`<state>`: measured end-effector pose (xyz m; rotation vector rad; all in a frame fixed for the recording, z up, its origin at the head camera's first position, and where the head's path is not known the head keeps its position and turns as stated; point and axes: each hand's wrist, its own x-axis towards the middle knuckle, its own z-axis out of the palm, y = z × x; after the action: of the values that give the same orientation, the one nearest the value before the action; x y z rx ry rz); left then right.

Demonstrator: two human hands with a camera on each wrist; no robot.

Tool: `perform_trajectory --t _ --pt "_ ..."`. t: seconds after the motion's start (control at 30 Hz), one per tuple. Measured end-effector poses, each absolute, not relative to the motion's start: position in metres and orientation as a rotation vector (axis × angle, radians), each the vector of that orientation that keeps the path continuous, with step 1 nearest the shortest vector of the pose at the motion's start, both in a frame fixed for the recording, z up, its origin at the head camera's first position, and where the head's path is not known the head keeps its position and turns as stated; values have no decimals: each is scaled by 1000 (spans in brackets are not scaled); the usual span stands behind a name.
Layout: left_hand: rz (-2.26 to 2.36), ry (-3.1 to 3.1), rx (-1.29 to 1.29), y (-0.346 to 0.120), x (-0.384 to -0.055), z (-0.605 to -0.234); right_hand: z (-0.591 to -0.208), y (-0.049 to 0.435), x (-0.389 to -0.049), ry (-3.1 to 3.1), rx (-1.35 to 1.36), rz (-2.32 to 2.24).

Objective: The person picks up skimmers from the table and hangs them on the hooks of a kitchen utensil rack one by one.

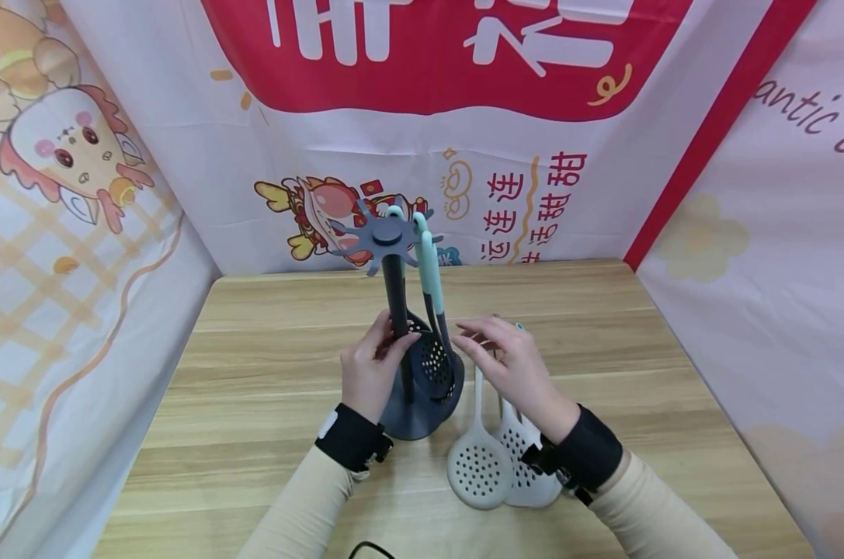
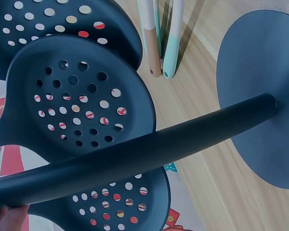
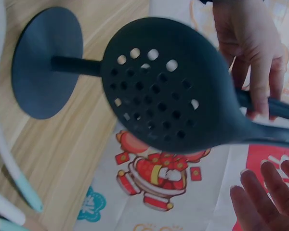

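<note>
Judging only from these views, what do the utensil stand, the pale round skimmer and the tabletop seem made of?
Utensil stand: matte, probably plastic, perhaps coated metal; soft, even sheen.
Pale round skimmer: satin, likely plastic or silicone; uniform head colour, smooth edges.
Tabletop: wood or wood-look laminate, satin; streaky grain.

A wood-grained bench (image 1: 254, 373) meets a white back cloth (image 1: 408, 136) that bears a red panel (image 1: 428, 89) with white characters, a cartoon figure (image 1: 320, 213) and red lettering (image 1: 501, 206). A red stripe (image 1: 722, 140) slants down its right side. The left cloth (image 1: 23, 287) shows orange checks and a cartoon animal (image 1: 79, 144); the right cloth (image 1: 778, 326), dark script (image 1: 802, 112) and pale flowers (image 1: 704, 237). A black cable (image 1: 370, 545) curves at the near edge.
</note>
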<state>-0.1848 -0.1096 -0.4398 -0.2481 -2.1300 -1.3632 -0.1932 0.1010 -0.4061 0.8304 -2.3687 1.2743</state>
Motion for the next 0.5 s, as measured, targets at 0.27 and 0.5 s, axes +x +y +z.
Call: perform_trajectory --t 0.27,0.5 --pt "-1352 -2111 -267 -110 -186 -441 -420 116 -205 -2495 605 1115" --pt "-1371 -2108 -245 -109 -186 -441 -436 130 -217 -2651 492 1021"
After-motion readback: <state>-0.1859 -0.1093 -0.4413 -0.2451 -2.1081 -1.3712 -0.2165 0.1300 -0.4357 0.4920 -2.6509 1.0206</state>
